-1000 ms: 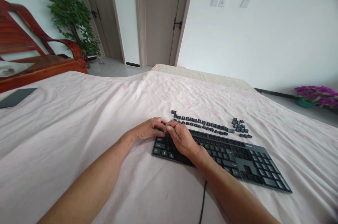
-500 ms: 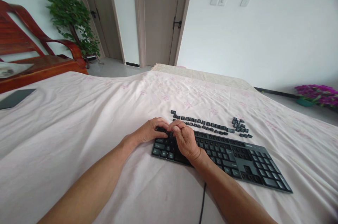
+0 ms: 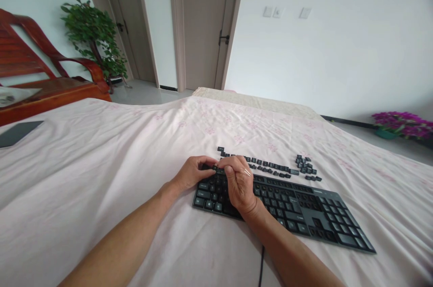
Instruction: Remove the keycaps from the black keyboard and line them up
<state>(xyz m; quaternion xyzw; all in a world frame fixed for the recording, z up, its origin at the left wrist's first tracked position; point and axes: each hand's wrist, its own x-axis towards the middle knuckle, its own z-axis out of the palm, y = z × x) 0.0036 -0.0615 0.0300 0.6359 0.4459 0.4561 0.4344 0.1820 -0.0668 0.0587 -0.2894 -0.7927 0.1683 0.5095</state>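
A black computer keyboard [image 3: 309, 215] lies on the pink-flowered cloth, with bare sockets showing where several keycaps are off. At its upper left corner is my left hand [image 3: 194, 173], thumb and index finger closing in a pinch by the top edge. My right hand [image 3: 241, 183] is curled over the left part of the keys, its thumb and fingers pressed together beside my left fingertips. Whatever sits between the fingertips is too small to make out. Behind the keyboard, loose keycaps [image 3: 265, 164] lie in two rows, partly hidden by my right hand.
A cluster of loose keycaps [image 3: 305, 166] lies at the right, past the keyboard. The keyboard's cable [image 3: 262, 264] runs toward me. On the left are a dark flat object [image 3: 20, 132] on the cloth and a wooden chair [image 3: 77, 79] beyond it.
The view has tipped up slightly, so everything sits a little lower. My right hand has turned a bit and moved slightly right; my left hand stays at the keyboard's corner.
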